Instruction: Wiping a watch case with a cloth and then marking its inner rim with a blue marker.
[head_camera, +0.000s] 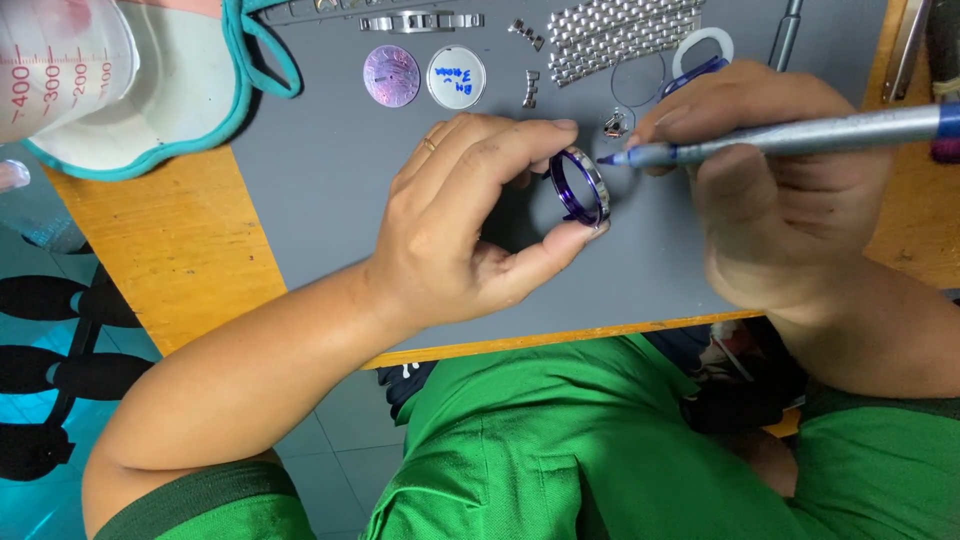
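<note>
The left hand (470, 225) pinches a blue-tinted watch case (579, 186) on edge between thumb and forefinger, lifted just above the grey mat (330, 180) near the middle of the surface. The right hand (790, 180) is closed around a silver pen tool (790, 135), whose blue tip touches or nearly touches the case rim at about 3 o'clock of the case.

The grip on the case is thin: only two fingertips bear on its rim, at 12 and 6 o'clock. A sideways push from the tip could roll the case out of the pinch and drop it onto the mat, or off the near edge of the surface (180, 260), which lies at 6 o'clock of the hands.

The tip could also skate off the polished rim and scratch the crystal or jab the left forefinger (520, 135).

Small loose parts lie just beyond the case: a tiny metal piece (616, 124) at 1 o'clock, a thin ring (638, 79) and a white ring (704, 46) farther up, two discs (391, 75) at 11 o'clock, and bracelet links (620, 30) at 12 o'clock. A sweep of either wrist could scatter them, and the smallest would be hard to find.

A measuring cup (60, 60) on a teal-edged mask (180, 90) sits well apart at 10 o'clock, and seems out of harm's way.
</note>
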